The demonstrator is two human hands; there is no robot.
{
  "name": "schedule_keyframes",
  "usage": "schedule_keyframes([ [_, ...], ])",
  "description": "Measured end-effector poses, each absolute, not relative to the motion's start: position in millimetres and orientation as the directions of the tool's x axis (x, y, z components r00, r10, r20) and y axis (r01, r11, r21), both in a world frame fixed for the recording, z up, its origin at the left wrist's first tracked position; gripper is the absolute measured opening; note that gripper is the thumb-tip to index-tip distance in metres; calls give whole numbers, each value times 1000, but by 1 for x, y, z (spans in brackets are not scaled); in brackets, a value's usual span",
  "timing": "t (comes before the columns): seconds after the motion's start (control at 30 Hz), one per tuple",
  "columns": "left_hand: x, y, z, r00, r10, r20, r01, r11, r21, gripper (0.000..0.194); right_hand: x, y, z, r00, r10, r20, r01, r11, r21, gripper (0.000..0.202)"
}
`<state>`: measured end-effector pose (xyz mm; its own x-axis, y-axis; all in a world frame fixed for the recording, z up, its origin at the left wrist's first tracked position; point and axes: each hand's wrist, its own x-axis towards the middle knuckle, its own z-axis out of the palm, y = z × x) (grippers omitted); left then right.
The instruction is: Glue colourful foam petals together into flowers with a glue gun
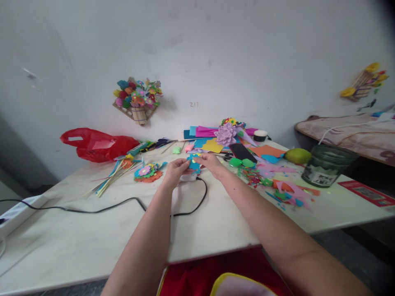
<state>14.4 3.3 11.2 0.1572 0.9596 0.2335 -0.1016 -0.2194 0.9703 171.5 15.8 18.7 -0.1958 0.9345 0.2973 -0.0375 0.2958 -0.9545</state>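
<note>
Above the middle of the table, a small blue flower cutout (194, 163) with a yellow centre is held between both hands. My left hand (177, 172) pinches its left edge with thumb and finger. From the other side, my right hand (210, 163) is closed on its upper right part. Just below the flower lies a white device (189, 178) with a black cord, partly hidden by my left hand. Left of my hands rests a layered flower (148, 171) of orange, green, blue and pink pieces.
Thin sticks (108, 181) and a red plastic bag (98, 144) lie left. Behind are coloured sheets (212, 144) and a lilac flower (226, 134). A phone (242, 152), scraps (290, 193) and a dark green tub (328, 166) stand right. The black cord (92, 211) crosses to a power strip (24, 211).
</note>
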Motion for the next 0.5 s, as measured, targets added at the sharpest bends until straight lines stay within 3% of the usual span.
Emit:
schedule_keyframes([
  [0.5,17,-1,16,169,960,223,-91,-210,973,33,171,20,13,-171,932,318,-71,311,-948,36],
])
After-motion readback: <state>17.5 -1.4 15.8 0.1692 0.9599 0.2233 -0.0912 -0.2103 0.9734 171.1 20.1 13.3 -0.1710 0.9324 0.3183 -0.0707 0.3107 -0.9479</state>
